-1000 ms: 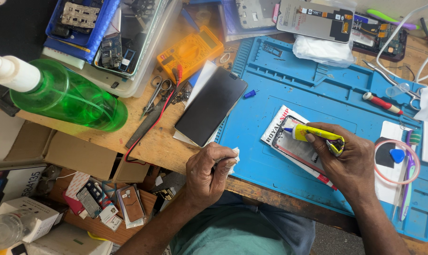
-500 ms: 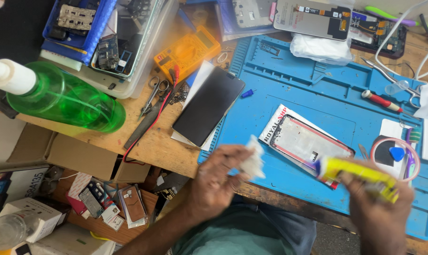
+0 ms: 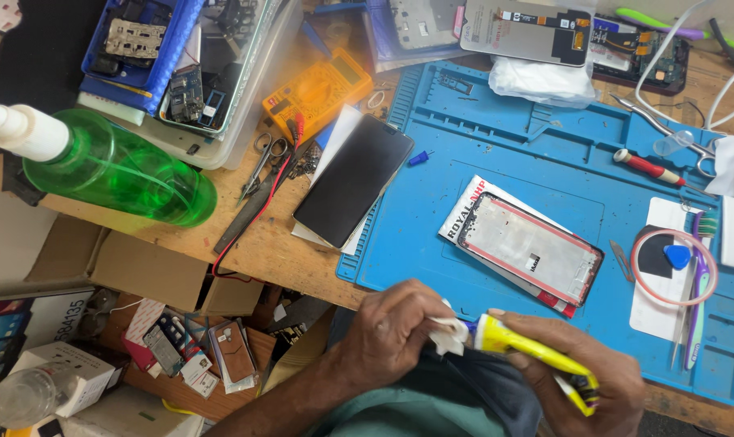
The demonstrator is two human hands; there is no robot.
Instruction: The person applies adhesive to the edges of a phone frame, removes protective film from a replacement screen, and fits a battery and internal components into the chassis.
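My right hand [image 3: 581,376] grips a yellow glue tube [image 3: 537,350] near the front edge of the bench, its nozzle pointing left. My left hand [image 3: 391,332] pinches a small white tissue [image 3: 449,333] against the tube's tip. A phone frame with a red rim [image 3: 530,248] lies on a card on the blue work mat [image 3: 545,154], just beyond my hands. A dark phone screen [image 3: 352,179] rests face up at the mat's left edge.
A green spray bottle [image 3: 112,170] lies at the left. A yellow multimeter [image 3: 317,91], scissors [image 3: 263,159] and parts trays [image 3: 152,57] sit behind. A red screwdriver [image 3: 650,168], tweezers, a toothbrush [image 3: 697,283] and a pink ring [image 3: 673,265] lie on the right. Boxes sit below the bench.
My right hand lifted the glue tube off the phone frame and drew it toward me. My left hand brought the tissue across to the tube's tip.
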